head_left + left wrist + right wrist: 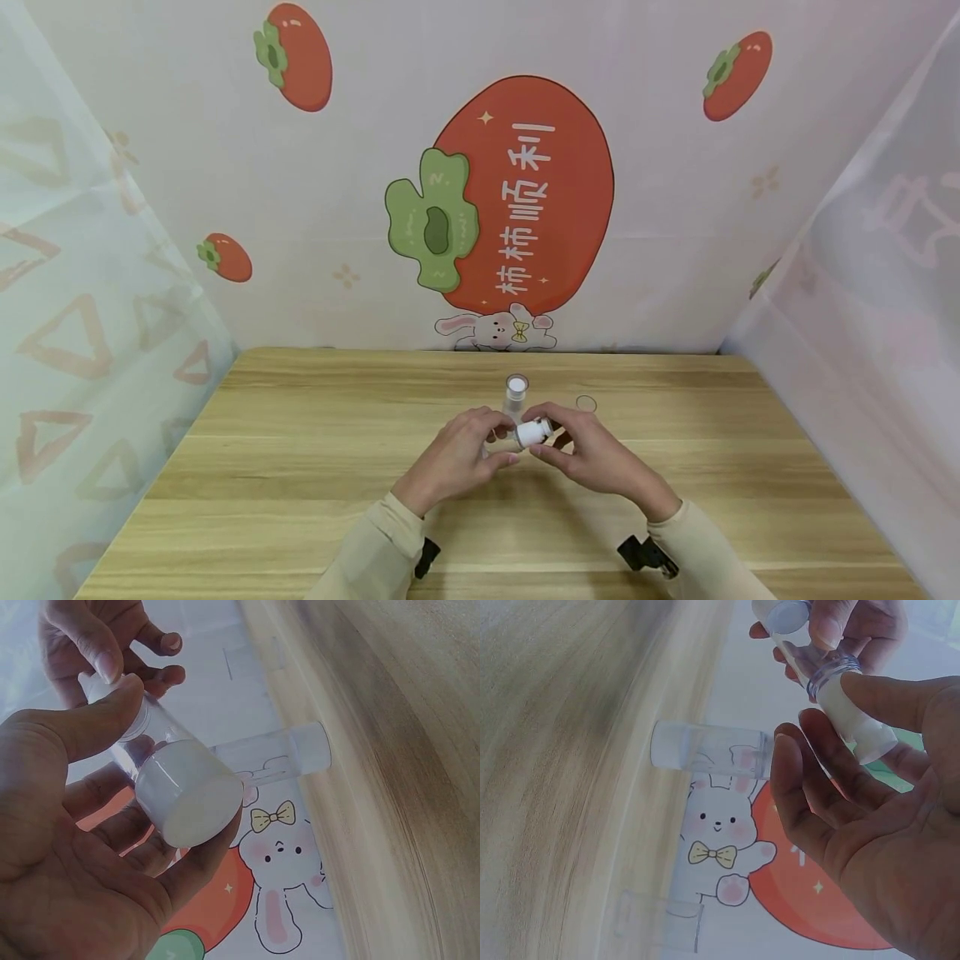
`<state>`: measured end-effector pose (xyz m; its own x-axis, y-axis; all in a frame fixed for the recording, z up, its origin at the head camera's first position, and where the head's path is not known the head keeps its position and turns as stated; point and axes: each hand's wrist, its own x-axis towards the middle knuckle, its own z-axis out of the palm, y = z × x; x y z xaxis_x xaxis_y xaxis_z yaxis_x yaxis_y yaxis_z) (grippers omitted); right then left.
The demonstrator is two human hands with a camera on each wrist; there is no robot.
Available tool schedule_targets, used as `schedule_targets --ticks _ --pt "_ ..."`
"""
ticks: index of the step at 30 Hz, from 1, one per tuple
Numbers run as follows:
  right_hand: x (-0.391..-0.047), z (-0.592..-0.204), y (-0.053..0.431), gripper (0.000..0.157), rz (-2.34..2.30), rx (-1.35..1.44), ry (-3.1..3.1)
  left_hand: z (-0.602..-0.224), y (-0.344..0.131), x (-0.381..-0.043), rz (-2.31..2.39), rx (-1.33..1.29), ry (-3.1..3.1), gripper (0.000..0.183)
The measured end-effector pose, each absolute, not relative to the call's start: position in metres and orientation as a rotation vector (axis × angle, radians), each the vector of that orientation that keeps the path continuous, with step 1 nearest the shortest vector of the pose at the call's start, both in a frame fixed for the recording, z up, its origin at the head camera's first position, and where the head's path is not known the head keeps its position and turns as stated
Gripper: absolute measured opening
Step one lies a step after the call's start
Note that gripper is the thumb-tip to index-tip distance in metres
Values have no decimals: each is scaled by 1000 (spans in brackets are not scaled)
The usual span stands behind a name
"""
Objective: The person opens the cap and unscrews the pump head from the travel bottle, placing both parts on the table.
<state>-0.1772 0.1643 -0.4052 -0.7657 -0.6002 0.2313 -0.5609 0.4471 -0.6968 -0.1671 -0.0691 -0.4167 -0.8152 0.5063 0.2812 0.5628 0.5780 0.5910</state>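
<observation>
My left hand (pixel 468 450) grips a small clear bottle (pixel 187 791) with a white base, thumb on one side and fingers round the other. It lies tilted between my hands, base toward the left. At its other end is a white top (pixel 532 432), which the thumb and fingers of my right hand (pixel 598 454) hold. In the right wrist view the right thumb lies on that white top, above the bottle's clear collar. A second clear bottle (pixel 712 751) with a white base stands upright on the table just beyond my hands.
A clear, cup-like cover (pixel 660 922) stands on the table, right of the standing bottle. The wooden table (pixel 315 425) ends at a fabric backdrop (pixel 330 183) printed with persimmons and a rabbit. Fabric also hangs at both sides.
</observation>
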Motion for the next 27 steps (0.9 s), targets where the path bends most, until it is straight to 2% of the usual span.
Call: schedule_targets --ticks 10,20,27 --pt "-177 -406 163 30 -1302 -1042 2558 -419 -69 -168 -1081 -927 -2715 31" --pt "-177 -407 164 14 -1378 -1087 2517 -420 -68 -169 -1078 -936 -2719 30" --pt "-176 -405 164 20 -1365 -1112 2553 -420 -67 -169 -1069 -948 -2716 30"
